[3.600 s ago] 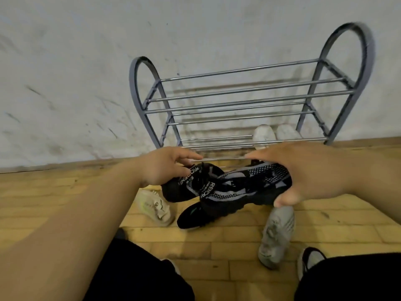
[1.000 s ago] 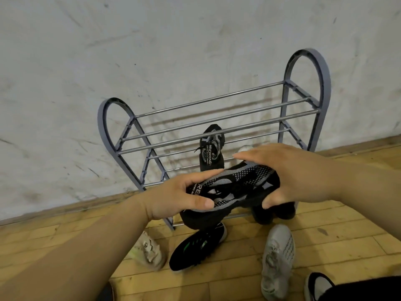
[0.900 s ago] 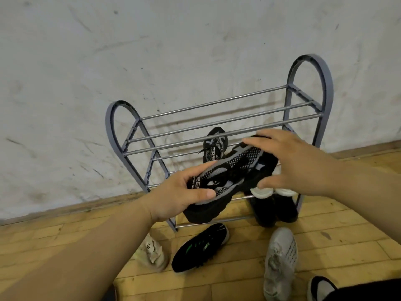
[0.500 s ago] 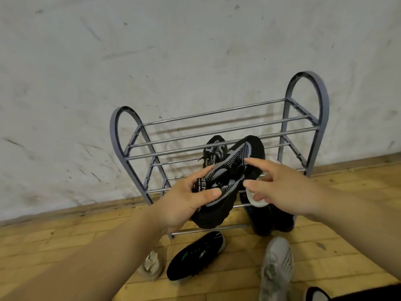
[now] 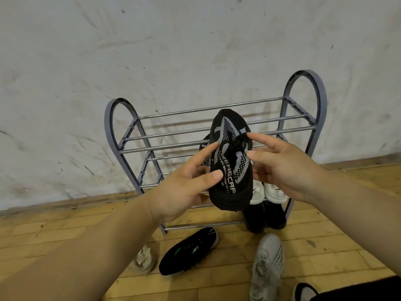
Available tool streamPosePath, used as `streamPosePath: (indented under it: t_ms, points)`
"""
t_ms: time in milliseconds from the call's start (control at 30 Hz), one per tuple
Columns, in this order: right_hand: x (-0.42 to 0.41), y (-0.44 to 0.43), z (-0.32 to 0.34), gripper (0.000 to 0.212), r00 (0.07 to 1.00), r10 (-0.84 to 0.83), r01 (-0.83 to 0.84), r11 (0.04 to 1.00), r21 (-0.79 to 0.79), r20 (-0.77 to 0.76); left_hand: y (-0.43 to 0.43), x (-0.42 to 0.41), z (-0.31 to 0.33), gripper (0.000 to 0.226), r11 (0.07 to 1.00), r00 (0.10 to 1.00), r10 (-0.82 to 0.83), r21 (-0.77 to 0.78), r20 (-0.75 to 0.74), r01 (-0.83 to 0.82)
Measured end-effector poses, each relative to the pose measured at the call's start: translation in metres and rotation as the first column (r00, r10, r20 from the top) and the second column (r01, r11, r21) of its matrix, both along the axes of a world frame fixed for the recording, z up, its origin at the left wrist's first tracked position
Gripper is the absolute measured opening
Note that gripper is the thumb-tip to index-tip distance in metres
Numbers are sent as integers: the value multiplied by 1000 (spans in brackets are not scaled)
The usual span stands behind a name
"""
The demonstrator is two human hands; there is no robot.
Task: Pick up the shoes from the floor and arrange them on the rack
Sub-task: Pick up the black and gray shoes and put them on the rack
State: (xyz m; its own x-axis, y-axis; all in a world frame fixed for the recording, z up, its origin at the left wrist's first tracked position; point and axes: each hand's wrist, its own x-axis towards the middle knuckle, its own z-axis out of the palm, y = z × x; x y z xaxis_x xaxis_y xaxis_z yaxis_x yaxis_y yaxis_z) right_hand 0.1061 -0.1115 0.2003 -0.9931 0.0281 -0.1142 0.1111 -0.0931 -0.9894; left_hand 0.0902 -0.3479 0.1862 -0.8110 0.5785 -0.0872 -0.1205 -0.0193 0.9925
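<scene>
Two hands: we hold one black knit shoe [image 5: 231,161] upright in front of the rack [image 5: 303,118], toe up.
Left hand [image 5: 184,190]: our fingers curl round the shoe's left side, thumb pressed on its printed strap.
Right hand [image 5: 280,168]: our fingers are half spread, fingertips touching the laces and right edge.
Rack: a matching black shoe [image 5: 205,157] sits behind; white shoes [image 5: 275,192] sit lower right.
Floor [image 5: 325,246]: black sneaker [image 5: 188,250], grey sneaker [image 5: 268,270].

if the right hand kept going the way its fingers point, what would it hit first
The right hand points left, with fingertips already at the black knit shoe, so it would press into that first; beyond it likely the left hand, though depth is unclear.
</scene>
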Motion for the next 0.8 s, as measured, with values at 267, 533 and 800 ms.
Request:
streamPosePath:
  t_ms: [267,533,800]
  points:
    - [12,2,18,40,976,218,-218,976,-14,-23,11,-1,3,84,970,971,227,104,-73,-219]
    - [24,-1,13,60,975,163,-176,981,-80,-153,24,6,11,82,953,941,297,120,-164,-279]
    - [32,2,17,44,984,70,-97,983,-158,-166,36,12,12,76,950,915,311,42,-256,-311]
